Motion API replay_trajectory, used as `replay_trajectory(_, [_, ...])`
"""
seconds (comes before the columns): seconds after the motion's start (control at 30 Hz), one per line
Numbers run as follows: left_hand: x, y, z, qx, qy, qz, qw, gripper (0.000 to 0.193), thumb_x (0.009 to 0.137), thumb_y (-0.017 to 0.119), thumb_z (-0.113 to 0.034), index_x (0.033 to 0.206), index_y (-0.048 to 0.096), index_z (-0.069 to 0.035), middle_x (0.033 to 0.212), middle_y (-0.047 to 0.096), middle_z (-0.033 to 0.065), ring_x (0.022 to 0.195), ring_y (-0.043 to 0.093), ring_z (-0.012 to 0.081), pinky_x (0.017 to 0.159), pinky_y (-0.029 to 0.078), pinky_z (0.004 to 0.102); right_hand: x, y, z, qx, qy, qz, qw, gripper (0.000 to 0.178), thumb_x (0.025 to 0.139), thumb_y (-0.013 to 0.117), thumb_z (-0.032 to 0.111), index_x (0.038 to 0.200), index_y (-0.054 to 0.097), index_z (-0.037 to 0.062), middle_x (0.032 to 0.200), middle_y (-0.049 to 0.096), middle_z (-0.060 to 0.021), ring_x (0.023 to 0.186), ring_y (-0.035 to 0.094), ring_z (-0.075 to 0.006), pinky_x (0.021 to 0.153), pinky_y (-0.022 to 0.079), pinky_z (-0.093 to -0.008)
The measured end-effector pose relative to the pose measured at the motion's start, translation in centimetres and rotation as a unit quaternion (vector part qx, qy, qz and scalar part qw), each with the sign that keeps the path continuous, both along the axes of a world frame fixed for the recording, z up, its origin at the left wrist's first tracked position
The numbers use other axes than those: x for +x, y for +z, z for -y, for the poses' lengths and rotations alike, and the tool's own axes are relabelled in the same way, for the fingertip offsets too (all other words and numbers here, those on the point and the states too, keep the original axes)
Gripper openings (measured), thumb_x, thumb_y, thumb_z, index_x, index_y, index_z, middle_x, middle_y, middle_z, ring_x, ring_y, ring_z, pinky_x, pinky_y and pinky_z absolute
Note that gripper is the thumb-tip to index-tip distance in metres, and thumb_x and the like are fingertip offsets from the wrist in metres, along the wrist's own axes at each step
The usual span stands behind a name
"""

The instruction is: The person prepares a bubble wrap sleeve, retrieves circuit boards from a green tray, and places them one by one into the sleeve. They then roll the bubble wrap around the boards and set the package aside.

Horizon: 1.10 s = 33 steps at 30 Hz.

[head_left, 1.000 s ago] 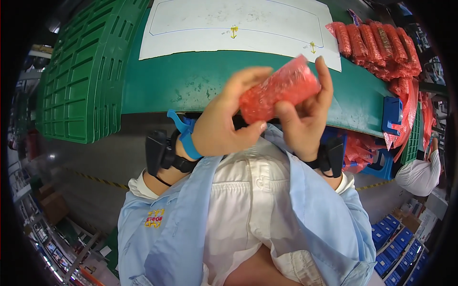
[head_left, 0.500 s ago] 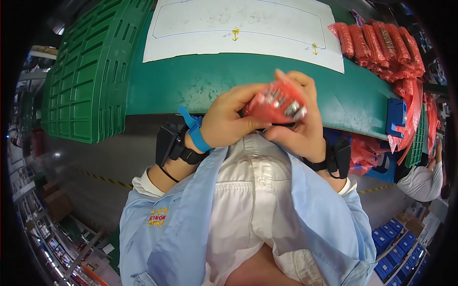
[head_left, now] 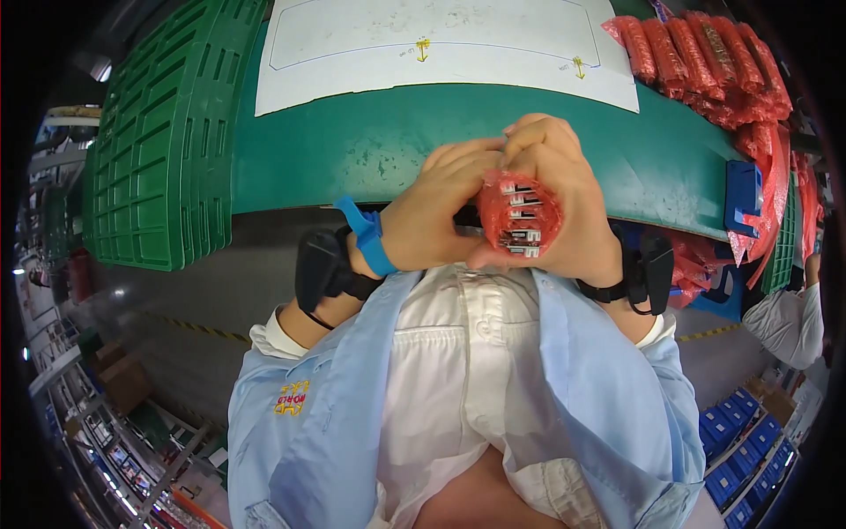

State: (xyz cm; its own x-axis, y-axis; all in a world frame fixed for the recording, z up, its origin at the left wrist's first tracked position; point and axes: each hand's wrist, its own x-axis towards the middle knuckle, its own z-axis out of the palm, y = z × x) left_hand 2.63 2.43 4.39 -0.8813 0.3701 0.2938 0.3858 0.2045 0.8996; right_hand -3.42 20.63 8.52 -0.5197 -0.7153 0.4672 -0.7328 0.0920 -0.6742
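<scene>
Both of my hands hold one red plastic packet [head_left: 519, 214] close to my chest, just below the green table edge. The packet's end faces the camera, and small dark and white parts show inside it. My right hand [head_left: 564, 198] wraps over its top and right side. My left hand [head_left: 436, 212] grips its left side; that wrist wears a blue band and a black strap. A black strap also sits on my right wrist.
A green table [head_left: 352, 150] carries a white paper sheet [head_left: 441, 44] with drawn outlines. A row of red packets [head_left: 705, 62] lies at the far right. Stacked green crates [head_left: 150, 150] stand at the left. A blue holder [head_left: 743, 194] sits at the right edge; another person's sleeve [head_left: 784, 322] shows beyond it.
The packet has been turned from lying sideways to end-on toward the camera. Both hands have drawn it lower and closer to my chest.
</scene>
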Motion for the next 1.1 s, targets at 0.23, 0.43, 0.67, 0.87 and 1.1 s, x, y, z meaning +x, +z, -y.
replay_trajectory(0.23, [-0.6,-0.4,0.6,-0.072,0.058,-0.099,0.991,0.047,0.072,0.075,-0.016,0.117,0.062,-0.01,0.124,0.059,0.0085,0.13,0.045,0.0326,0.11,0.025,0.0493,0.7,0.1,0.5,-0.018,-0.043,-0.036,0.998,0.073,0.048,0.093,0.047,0.102,0.066,0.007,0.103,0.057,-0.0072,0.108,0.051,-0.0322,0.092,0.041,-0.0432])
replay_trajectory(0.43, [-0.7,-0.7,1.1,-0.07,0.028,-0.094,0.993,0.048,0.072,0.075,-0.014,0.117,0.061,-0.009,0.124,0.059,0.0092,0.13,0.045,0.0329,0.11,0.025,0.051,0.3,0.9,0.0,0.02,-0.009,0.021,1.0,0.069,0.053,0.092,0.04,0.11,0.069,0.0089,0.11,0.059,-0.0064,0.113,0.051,-0.0319,0.1,0.035,-0.0442])
replay_trajectory(0.67, [-0.9,-0.6,0.8,-0.044,0.036,-0.076,0.995,0.048,0.071,0.075,-0.013,0.117,0.061,-0.009,0.124,0.059,0.0093,0.129,0.046,0.033,0.109,0.026,0.0503,0.1,0.3,0.1,-0.014,0.003,0.0,1.0,0.054,0.058,0.087,0.025,0.108,0.07,0.0114,0.109,0.061,-0.0041,0.115,0.052,-0.0305,0.101,0.032,-0.0431])
replay_trajectory(0.87, [-0.8,-0.5,1.2,-0.06,0.057,-0.106,0.991,0.048,0.07,0.076,-0.012,0.116,0.062,-0.009,0.124,0.059,0.0086,0.128,0.047,0.0325,0.109,0.028,0.0492,-0.1,0.3,0.1,0.001,0.021,-0.028,0.999,0.059,0.06,0.087,0.025,0.114,0.067,0.011,0.111,0.061,-0.0045,0.116,0.051,-0.0307,0.1,0.032,-0.0424])
replay_trajectory(1.1, [-0.9,-0.1,1.3,-0.047,0.046,-0.105,0.992,0.051,0.067,0.082,-0.016,0.114,0.063,-0.012,0.12,0.064,0.0049,0.126,0.049,0.0318,0.106,0.031,0.0456,0.0,-0.2,-0.2,-0.012,0.016,0.032,0.999,0.092,0.057,0.089,0.043,0.134,0.052,0.0093,0.128,0.052,-0.0115,0.122,0.046,-0.0329,0.104,0.029,-0.0449])
